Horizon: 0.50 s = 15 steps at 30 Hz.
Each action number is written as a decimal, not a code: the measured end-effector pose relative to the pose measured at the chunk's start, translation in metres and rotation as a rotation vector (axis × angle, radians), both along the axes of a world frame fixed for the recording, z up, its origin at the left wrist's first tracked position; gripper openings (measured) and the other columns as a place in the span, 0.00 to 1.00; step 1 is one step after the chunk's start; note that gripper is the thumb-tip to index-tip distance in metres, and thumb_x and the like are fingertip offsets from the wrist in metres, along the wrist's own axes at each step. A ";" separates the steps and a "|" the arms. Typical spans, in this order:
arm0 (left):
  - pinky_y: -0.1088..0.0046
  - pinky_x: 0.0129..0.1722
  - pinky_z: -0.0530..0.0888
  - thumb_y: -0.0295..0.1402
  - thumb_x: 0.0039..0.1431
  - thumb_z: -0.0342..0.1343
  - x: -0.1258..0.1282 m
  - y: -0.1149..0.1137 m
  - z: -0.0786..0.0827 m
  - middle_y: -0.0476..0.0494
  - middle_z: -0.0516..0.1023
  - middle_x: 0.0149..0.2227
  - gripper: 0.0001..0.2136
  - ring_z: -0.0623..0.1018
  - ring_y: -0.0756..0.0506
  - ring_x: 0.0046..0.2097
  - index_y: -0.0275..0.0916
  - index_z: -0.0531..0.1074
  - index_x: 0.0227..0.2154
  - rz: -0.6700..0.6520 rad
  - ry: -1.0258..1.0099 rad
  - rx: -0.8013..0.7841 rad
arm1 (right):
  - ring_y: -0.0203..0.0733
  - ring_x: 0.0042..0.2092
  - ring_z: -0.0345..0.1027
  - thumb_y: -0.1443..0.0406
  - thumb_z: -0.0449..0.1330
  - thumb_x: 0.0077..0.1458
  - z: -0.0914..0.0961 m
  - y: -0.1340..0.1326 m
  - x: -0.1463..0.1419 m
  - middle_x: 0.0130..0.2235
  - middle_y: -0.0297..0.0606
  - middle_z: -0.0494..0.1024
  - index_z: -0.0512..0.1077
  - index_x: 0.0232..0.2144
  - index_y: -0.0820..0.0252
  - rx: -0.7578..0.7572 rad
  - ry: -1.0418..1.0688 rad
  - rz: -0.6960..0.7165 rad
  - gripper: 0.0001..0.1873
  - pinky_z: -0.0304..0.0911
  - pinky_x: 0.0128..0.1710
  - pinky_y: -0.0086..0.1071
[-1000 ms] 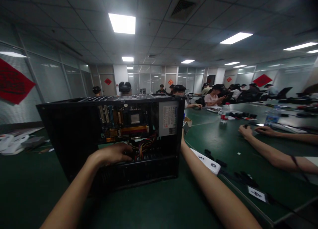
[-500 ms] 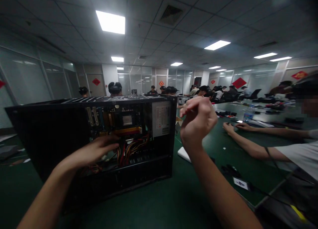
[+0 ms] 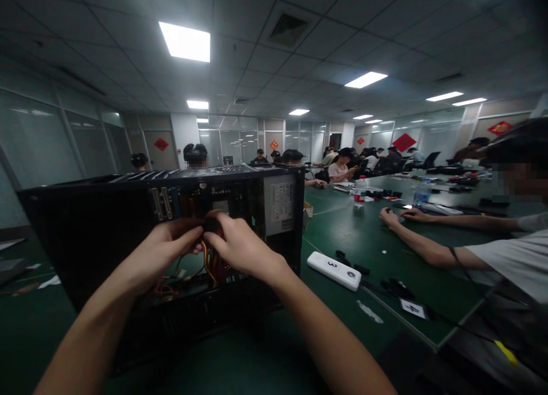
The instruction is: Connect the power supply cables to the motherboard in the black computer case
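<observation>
A black computer case (image 3: 77, 241) stands on the green table with its near side open. Both my hands reach into it, meeting in front of the motherboard. Red, yellow and black power cables (image 3: 209, 263) run up to where the fingers come together. My left hand (image 3: 160, 249) has its thumb and fingers pinched at the bundle's upper end. From the other side, my right hand (image 3: 244, 244) is closed on the same dark, cabled spot. The fingers hide the cable ends. Pale expansion slots (image 3: 161, 204) show to the left, and the silver power supply (image 3: 279, 204) to the right.
A white power bank (image 3: 334, 270) lies right of the case, beside black cables (image 3: 396, 291) and a "4" label (image 3: 413, 308). Farther back stand water bottles (image 3: 359, 192). Another person's hands (image 3: 390, 217) rest on the table at right.
My right hand has come down from its raised place right of the case and moved left into it. My left hand has shifted slightly and its fingers have closed in a pinch.
</observation>
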<state>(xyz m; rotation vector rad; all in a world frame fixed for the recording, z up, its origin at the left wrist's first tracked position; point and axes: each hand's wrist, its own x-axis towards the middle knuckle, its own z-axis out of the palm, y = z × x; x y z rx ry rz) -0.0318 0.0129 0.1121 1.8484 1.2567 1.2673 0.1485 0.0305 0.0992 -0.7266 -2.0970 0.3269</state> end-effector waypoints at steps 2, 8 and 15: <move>0.64 0.45 0.79 0.46 0.50 0.65 0.002 -0.007 0.003 0.37 0.81 0.47 0.25 0.81 0.38 0.46 0.38 0.77 0.48 -0.046 -0.061 -0.062 | 0.40 0.45 0.72 0.67 0.58 0.61 0.002 0.003 0.007 0.45 0.41 0.78 0.70 0.51 0.62 -0.026 0.092 0.074 0.16 0.64 0.45 0.31; 0.58 0.50 0.78 0.42 0.43 0.71 0.013 -0.023 0.012 0.37 0.82 0.46 0.29 0.80 0.36 0.48 0.40 0.76 0.51 -0.121 -0.128 -0.087 | 0.34 0.33 0.68 0.64 0.62 0.57 0.014 0.005 0.027 0.34 0.35 0.76 0.71 0.52 0.64 -0.220 0.194 0.211 0.20 0.63 0.32 0.27; 0.61 0.52 0.77 0.40 0.43 0.71 0.011 -0.023 0.011 0.39 0.83 0.43 0.26 0.81 0.38 0.47 0.39 0.78 0.48 -0.089 -0.150 -0.064 | 0.33 0.30 0.66 0.65 0.61 0.58 0.009 0.009 0.026 0.31 0.34 0.74 0.70 0.53 0.63 -0.333 0.220 0.324 0.21 0.61 0.26 0.25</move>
